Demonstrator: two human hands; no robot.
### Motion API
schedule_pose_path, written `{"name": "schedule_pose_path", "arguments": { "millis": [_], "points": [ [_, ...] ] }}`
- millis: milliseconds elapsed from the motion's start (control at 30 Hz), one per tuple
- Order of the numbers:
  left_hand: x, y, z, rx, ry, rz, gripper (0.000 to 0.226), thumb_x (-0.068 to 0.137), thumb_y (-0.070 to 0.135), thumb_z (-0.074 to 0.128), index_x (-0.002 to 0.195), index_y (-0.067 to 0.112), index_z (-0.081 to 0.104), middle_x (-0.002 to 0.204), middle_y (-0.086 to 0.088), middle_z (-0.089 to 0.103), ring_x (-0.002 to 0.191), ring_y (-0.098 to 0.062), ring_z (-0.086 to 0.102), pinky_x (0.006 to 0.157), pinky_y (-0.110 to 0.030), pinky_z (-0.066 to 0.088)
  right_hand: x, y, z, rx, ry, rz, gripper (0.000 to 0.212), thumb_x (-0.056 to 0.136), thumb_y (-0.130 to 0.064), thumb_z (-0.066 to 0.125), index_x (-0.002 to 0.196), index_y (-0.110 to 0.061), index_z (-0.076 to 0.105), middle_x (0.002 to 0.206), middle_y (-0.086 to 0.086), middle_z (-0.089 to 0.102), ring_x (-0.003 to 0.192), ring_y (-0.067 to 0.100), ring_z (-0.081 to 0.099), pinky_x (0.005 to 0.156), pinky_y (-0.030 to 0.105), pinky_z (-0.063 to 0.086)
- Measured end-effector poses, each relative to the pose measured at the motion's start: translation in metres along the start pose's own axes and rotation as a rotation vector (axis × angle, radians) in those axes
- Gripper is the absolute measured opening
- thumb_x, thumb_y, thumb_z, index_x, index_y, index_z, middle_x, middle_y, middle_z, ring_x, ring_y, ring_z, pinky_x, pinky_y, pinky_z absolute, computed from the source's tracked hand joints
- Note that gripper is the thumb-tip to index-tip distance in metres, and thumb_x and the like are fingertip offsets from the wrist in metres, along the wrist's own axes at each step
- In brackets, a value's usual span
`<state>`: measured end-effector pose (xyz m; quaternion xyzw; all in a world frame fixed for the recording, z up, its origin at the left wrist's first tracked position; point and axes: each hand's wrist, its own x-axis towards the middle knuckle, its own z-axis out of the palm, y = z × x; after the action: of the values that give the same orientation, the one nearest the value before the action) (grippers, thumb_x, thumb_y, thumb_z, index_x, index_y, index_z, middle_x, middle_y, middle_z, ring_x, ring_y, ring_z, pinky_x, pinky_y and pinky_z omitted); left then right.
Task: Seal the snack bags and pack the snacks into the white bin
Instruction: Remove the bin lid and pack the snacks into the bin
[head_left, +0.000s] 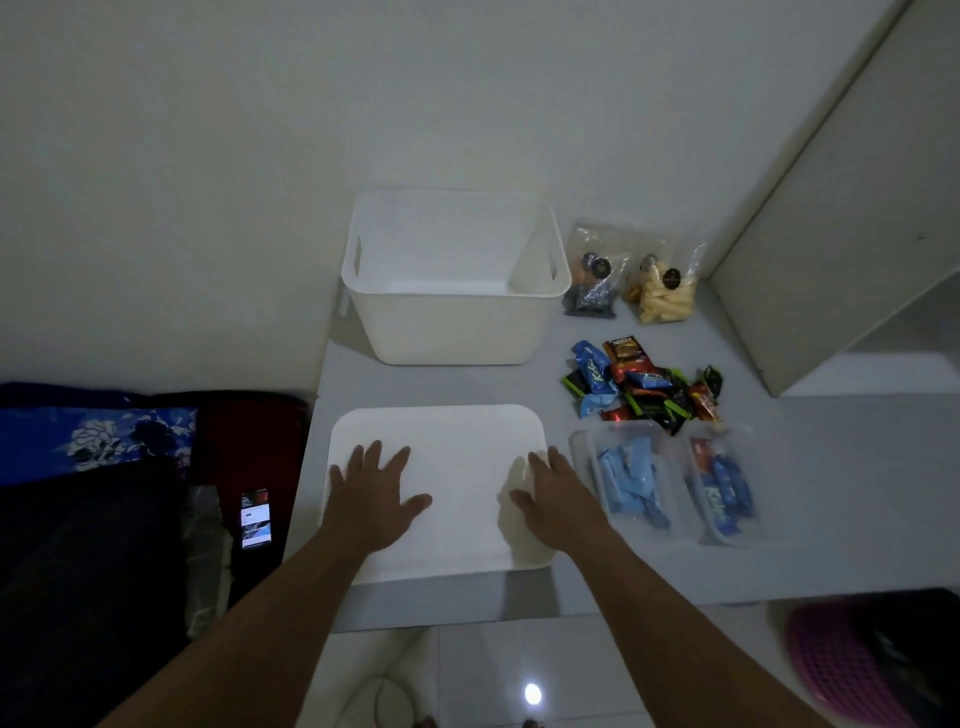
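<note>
An empty white bin (452, 325) stands at the back of the grey table. Its flat white lid (457, 467) lies in front of it near the table edge. My left hand (376, 493) and my right hand (558, 496) rest flat on the lid, fingers spread, holding nothing. To the right of the bin stand two clear snack bags, one with dark snacks (592, 275) and one with yellow sticks (665, 286). A heap of wrapped snacks (644, 384) lies in front of them. Two clear containers (631, 483) (724, 491) hold blue wrapped bars.
A white cabinet (852, 208) rises at the right, close to the bags. A wall stands behind the bin. Left of the table are dark and blue floral fabrics (98, 436) and a lit phone (255, 518). A pink basket (852, 670) sits on the floor at lower right.
</note>
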<state>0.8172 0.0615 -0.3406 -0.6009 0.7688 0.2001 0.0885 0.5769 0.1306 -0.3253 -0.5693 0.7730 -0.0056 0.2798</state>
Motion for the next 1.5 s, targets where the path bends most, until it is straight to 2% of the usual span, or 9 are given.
{"name": "schedule_pose_path", "arguments": {
  "millis": [267, 500, 600, 800, 1067, 1167, 1233, 1367, 1500],
  "points": [
    [0.006, 0.075, -0.061, -0.030, 0.039, 0.169, 0.076, 0.093, 0.062, 0.044, 0.155, 0.028, 0.019, 0.162, -0.008, 0.018, 0.151, -0.026, 0.011, 0.120, -0.048, 0.016, -0.022, 0.019, -0.077, 0.039, 0.150, 0.013, 0.059, 0.101, -0.039, 0.045, 0.151, -0.012, 0.030, 0.159, 0.012, 0.025, 0.144, 0.028, 0.030, 0.112, 0.039, 0.033],
    [0.024, 0.162, -0.096, -0.051, 0.050, 0.300, 0.077, 0.092, 0.061, 0.047, 0.155, 0.027, 0.020, 0.160, -0.010, 0.024, 0.148, -0.026, 0.020, 0.118, -0.043, 0.023, -0.022, 0.069, -0.148, 0.110, 0.269, 0.037, 0.049, 0.095, -0.035, 0.053, 0.139, -0.015, 0.046, 0.141, 0.011, 0.046, 0.127, 0.030, 0.048, 0.101, 0.041, 0.045],
    [0.036, 0.202, -0.106, -0.075, 0.060, 0.323, 0.077, 0.091, 0.060, 0.050, 0.155, 0.026, 0.023, 0.158, -0.011, 0.028, 0.145, -0.027, 0.027, 0.117, -0.040, 0.028, -0.014, 0.090, -0.178, 0.134, 0.295, 0.033, 0.045, 0.094, -0.031, 0.055, 0.135, -0.014, 0.050, 0.135, 0.010, 0.047, 0.126, 0.031, 0.049, 0.100, 0.040, 0.044],
    [0.065, 0.272, -0.111, -0.148, 0.038, 0.301, 0.071, 0.094, 0.052, 0.052, 0.153, 0.023, 0.026, 0.154, -0.011, 0.034, 0.139, -0.028, 0.036, 0.111, -0.037, 0.033, 0.018, 0.151, -0.221, 0.096, 0.277, 0.028, 0.059, 0.099, -0.037, 0.050, 0.149, -0.008, 0.033, 0.152, 0.016, 0.034, 0.139, 0.030, 0.035, 0.110, 0.040, 0.036],
    [0.130, 0.339, -0.127, -0.293, 0.106, 0.213, 0.070, 0.093, 0.052, 0.053, 0.153, 0.024, 0.027, 0.147, -0.015, 0.042, 0.133, -0.031, 0.042, 0.108, -0.040, 0.039, 0.088, 0.207, -0.279, 0.097, 0.297, -0.036, 0.060, 0.099, -0.038, 0.051, 0.149, -0.009, 0.033, 0.152, 0.015, 0.033, 0.138, 0.031, 0.037, 0.107, 0.041, 0.038],
    [0.160, 0.352, -0.131, -0.359, 0.123, 0.184, 0.065, 0.087, 0.055, 0.055, 0.145, 0.030, 0.038, 0.134, -0.011, 0.054, 0.122, -0.032, 0.052, 0.102, -0.042, 0.045, 0.120, 0.222, -0.292, 0.103, 0.292, -0.059, 0.057, 0.098, -0.035, 0.053, 0.146, -0.008, 0.036, 0.146, 0.017, 0.040, 0.131, 0.033, 0.044, 0.103, 0.041, 0.043],
    [0.185, 0.356, -0.133, -0.373, 0.144, 0.152, 0.060, 0.083, 0.056, 0.054, 0.137, 0.033, 0.043, 0.126, -0.008, 0.058, 0.113, -0.031, 0.057, 0.095, -0.045, 0.050, 0.143, 0.227, -0.299, 0.109, 0.274, -0.055, 0.061, 0.098, -0.035, 0.053, 0.148, -0.009, 0.031, 0.148, 0.015, 0.039, 0.134, 0.033, 0.041, 0.106, 0.042, 0.041],
    [0.221, 0.369, -0.143, -0.372, 0.210, 0.126, 0.058, 0.087, 0.041, 0.059, 0.141, 0.032, 0.040, 0.131, -0.011, 0.053, 0.117, -0.035, 0.054, 0.096, -0.043, 0.048, 0.192, 0.234, -0.308, 0.155, 0.246, -0.065, 0.068, 0.098, -0.035, 0.053, 0.153, -0.010, 0.022, 0.155, 0.014, 0.032, 0.140, 0.032, 0.035, 0.108, 0.040, 0.036],
    [0.262, 0.376, -0.143, -0.379, 0.330, 0.049, 0.063, 0.089, 0.034, 0.062, 0.145, 0.020, 0.037, 0.142, -0.015, 0.042, 0.127, -0.036, 0.044, 0.100, -0.046, 0.044, 0.238, 0.237, -0.313, 0.285, 0.302, -0.052, 0.073, 0.097, -0.033, 0.056, 0.155, -0.009, 0.018, 0.156, 0.015, 0.029, 0.142, 0.031, 0.031, 0.111, 0.040, 0.034]
  ]
}}
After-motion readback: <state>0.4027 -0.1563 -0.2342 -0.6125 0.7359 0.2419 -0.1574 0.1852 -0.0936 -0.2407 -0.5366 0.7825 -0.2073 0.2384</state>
